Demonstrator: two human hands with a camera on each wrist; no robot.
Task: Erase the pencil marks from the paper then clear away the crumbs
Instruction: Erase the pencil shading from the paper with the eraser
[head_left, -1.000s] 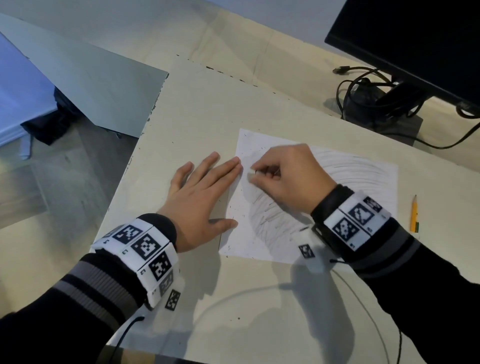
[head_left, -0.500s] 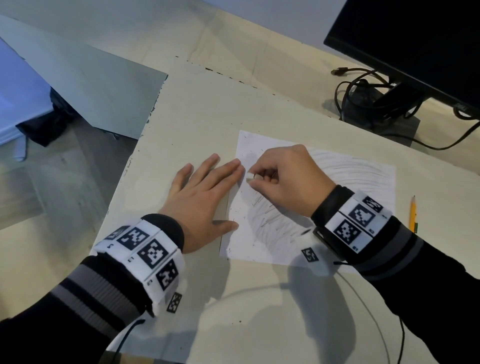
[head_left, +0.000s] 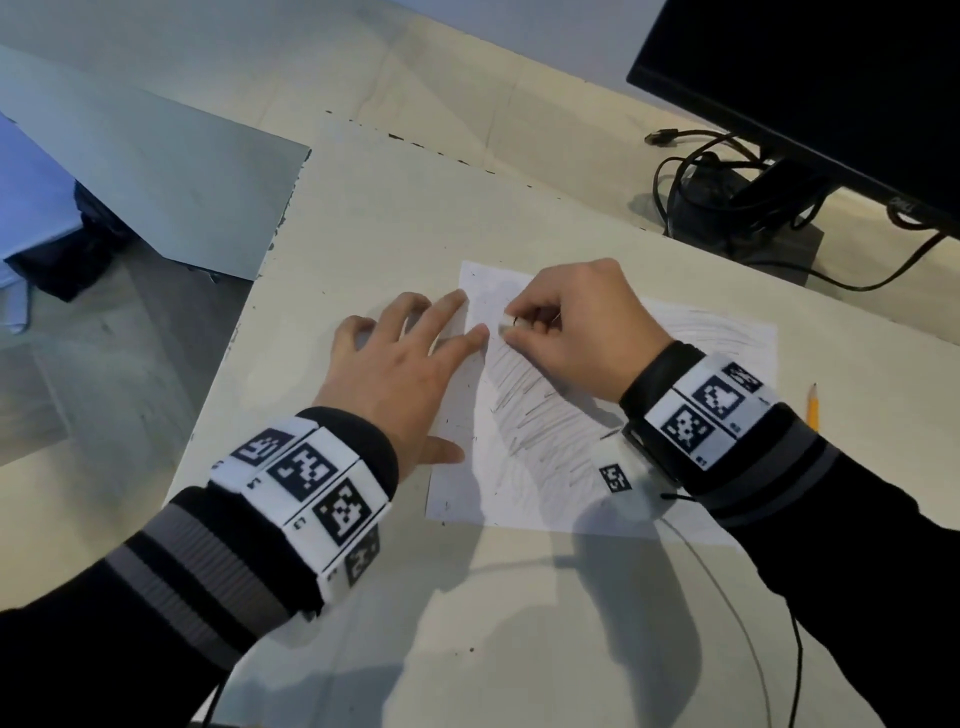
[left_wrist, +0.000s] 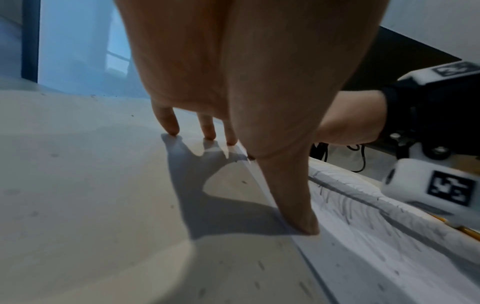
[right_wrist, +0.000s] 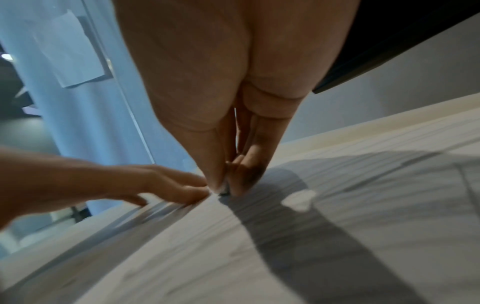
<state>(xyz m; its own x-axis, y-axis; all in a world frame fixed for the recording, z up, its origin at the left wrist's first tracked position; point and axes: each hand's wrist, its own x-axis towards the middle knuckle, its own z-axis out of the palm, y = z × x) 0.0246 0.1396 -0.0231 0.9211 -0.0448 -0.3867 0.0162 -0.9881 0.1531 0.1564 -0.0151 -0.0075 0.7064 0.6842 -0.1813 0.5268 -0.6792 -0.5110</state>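
A white sheet of paper (head_left: 582, 467) with grey pencil strokes lies on the pale table (head_left: 363, 218). My right hand (head_left: 571, 332) pinches a small white eraser (head_left: 505, 326) between thumb and fingers and holds it down on the sheet's upper left part; the right wrist view shows the eraser (right_wrist: 224, 190) at the fingertips. My left hand (head_left: 405, 374) lies with spread fingers across the paper's left edge, fingertips and thumb pressing on it (left_wrist: 301, 222). Dark crumbs (head_left: 470, 387) dot the sheet's left part and the table beside it.
A yellow pencil (head_left: 813, 408) lies on the table right of the paper. A black monitor (head_left: 831, 93) on its stand with tangled cables (head_left: 727, 197) fills the far right. The table's left edge (head_left: 223, 364) drops to the floor.
The right hand with the eraser has moved a little up the sheet, away from me. The left hand's fingers have spread and lifted slightly at the knuckles while staying on the paper's left edge.
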